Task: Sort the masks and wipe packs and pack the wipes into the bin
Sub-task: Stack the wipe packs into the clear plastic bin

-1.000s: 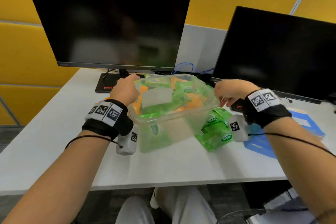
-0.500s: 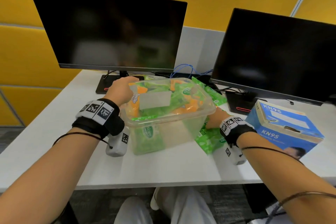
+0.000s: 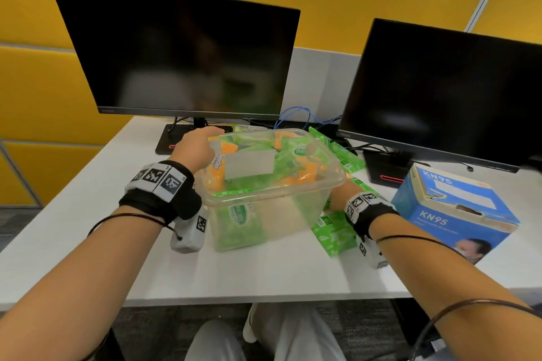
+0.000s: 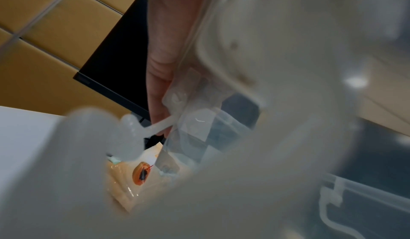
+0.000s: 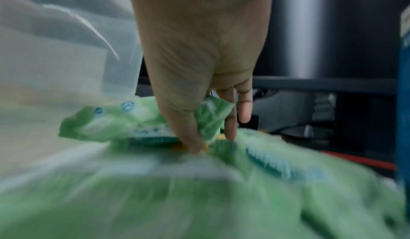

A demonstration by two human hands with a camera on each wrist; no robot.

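- My right hand (image 5: 199, 77), level with the bin's rim a second ago, is now down on the bench (image 3: 88, 184) beside the bin (image 3: 264, 193), thumb and fingers pinched round a green wipe pack (image 5: 142, 121).
- From the head camera that hand is mostly hidden behind the bin wall; only the wrist strap shows, just over the loose green packs (image 3: 331, 231) lying by the bin's right side.
- My left hand (image 3: 196, 149) has stayed on the bin's far left corner; the wrist view shows its fingers (image 4: 162, 63) curled round the clear rim, steadying it.
- The bin is already heaped with green and orange packs (image 3: 296, 149), the top ones at about rim height.
- More green packs (image 3: 340, 152) lie behind the bin, near the right monitor's foot.
- The blue mask box (image 3: 457, 208), half covered by my arm a second ago, now stands in full view at the right, apart from the wipes.
- I judge the sorting is largely done and this is another pick in hand, with several packs yet to go in and little room left up top.
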